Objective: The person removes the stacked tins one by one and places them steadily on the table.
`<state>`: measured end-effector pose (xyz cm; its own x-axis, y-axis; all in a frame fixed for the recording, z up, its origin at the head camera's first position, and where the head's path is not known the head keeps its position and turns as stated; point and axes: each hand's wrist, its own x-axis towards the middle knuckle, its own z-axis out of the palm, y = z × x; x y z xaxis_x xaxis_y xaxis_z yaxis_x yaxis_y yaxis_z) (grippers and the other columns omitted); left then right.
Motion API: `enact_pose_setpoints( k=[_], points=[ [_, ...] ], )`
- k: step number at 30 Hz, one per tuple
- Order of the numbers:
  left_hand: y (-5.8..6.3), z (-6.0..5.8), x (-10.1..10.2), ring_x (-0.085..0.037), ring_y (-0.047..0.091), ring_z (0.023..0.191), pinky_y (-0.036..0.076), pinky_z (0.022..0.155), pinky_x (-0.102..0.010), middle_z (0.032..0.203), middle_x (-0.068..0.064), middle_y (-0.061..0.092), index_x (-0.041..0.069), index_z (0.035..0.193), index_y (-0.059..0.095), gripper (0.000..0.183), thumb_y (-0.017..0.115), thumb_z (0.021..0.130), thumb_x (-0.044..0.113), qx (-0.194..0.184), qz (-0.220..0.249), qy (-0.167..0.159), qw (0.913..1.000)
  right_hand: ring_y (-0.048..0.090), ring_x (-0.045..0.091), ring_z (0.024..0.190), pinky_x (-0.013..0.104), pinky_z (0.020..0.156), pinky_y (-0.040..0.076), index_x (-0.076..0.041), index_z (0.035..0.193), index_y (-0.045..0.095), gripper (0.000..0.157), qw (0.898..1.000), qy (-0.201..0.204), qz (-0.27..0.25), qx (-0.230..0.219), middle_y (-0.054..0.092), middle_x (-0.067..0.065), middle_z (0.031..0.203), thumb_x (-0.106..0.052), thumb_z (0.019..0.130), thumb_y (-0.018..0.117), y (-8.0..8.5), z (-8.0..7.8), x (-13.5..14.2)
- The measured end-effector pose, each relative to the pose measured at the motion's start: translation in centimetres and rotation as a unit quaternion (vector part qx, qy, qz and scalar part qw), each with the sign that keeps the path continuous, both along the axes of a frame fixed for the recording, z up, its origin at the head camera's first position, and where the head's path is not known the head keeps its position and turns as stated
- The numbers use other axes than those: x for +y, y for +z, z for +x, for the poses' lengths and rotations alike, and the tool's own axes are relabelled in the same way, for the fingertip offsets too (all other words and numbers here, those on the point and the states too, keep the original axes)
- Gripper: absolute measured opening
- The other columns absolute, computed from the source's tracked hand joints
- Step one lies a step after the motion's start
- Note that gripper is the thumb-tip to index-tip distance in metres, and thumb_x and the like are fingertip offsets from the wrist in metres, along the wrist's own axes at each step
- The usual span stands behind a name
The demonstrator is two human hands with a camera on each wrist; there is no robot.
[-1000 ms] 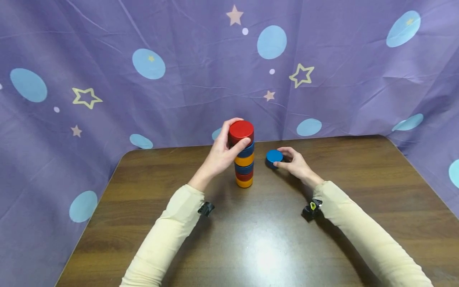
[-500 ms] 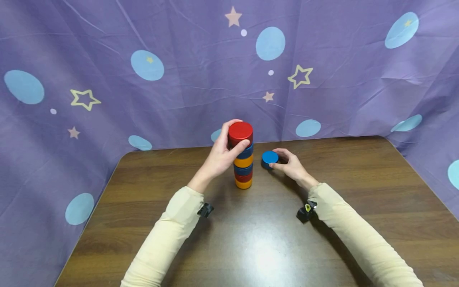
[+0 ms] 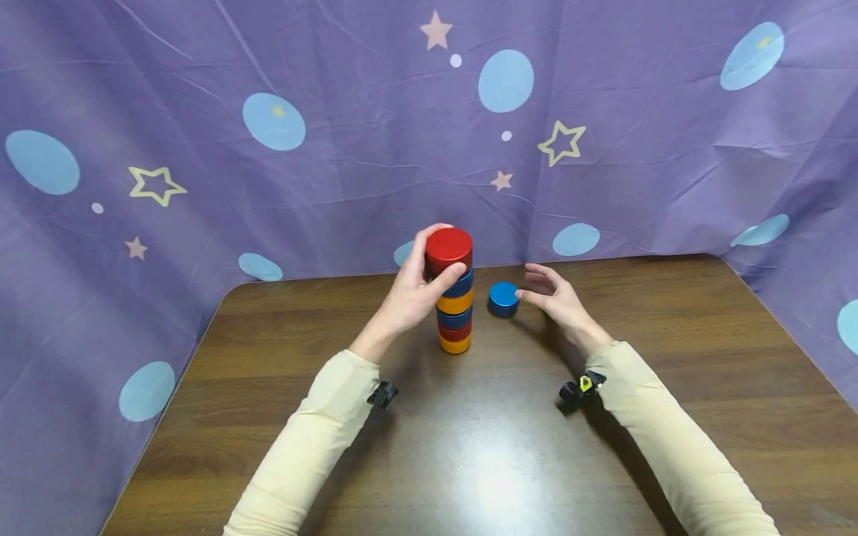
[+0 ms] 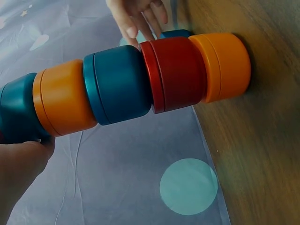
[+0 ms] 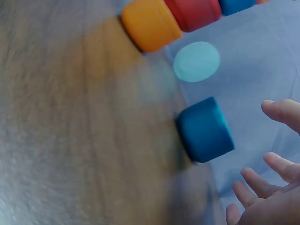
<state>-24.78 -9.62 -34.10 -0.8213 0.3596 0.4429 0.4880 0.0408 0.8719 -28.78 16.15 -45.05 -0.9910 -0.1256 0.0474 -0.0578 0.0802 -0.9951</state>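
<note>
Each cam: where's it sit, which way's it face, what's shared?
Head: on head, forward and down at stacked tower and lone blue piece; sleeves, left grip, right grip show.
Left wrist: on that wrist, side-on to stacked tower; left grip lower left, right grip top.
Right wrist: on that wrist, toward lone blue piece; right grip, right edge.
Both wrist views share parts of stacked tower, lone blue piece and right grip.

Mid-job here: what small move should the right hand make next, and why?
Probably ease the right hand back: it looks open and clear of the blue canister, which stands upright on the table near the canister tower.
</note>
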Motion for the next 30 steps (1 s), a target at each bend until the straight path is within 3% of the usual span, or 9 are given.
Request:
enact_pose_setpoints(
  k=[13,23,30],
  points=[
    [-0.1,0.0,-0.1,-0.026,0.055,0.108,0.044,0.096,-0.038,0.124,-0.018,0.053,0.004,0.142,0.032,0.056,0.06,0.093,-0.001,-0.004,0.01,-0.008,0.9999,0.039,0.042,0.13,0.021,0.092,0.04,0.004,0.142,0.039,0.063,1.0,0.005,-0.016,0.019,0.045,0.023,0.139,-0.002,0.086,0.069,1.8,1.2,0.6],
    [-0.3,0.1,-0.2,-0.027,0.054,0.11,0.043,0.098,-0.038,0.127,-0.018,0.052,0.003,0.143,0.033,0.056,0.06,0.094,-0.001,-0.005,0.008,-0.01,0.9999,0.047,0.029,0.125,0.022,0.093,0.042,0.003,0.138,0.045,0.056,0.999,0.013,-0.025,0.044,0.049,0.019,0.137,0.0,0.087,0.067,2.4,2.6,0.0],
    [0.5,1.1,-0.2,-0.034,0.052,0.113,0.04,0.102,-0.043,0.128,-0.026,0.051,-0.007,0.141,0.033,0.055,0.059,0.092,-0.008,-0.012,-0.023,0.009,0.9996,0.044,0.034,0.128,0.022,0.095,0.042,0.002,0.135,0.048,0.052,0.998,0.018,-0.036,0.054,0.051,0.017,0.135,0.0,0.086,0.068,2.0,3.1,-0.3]
  ],
)
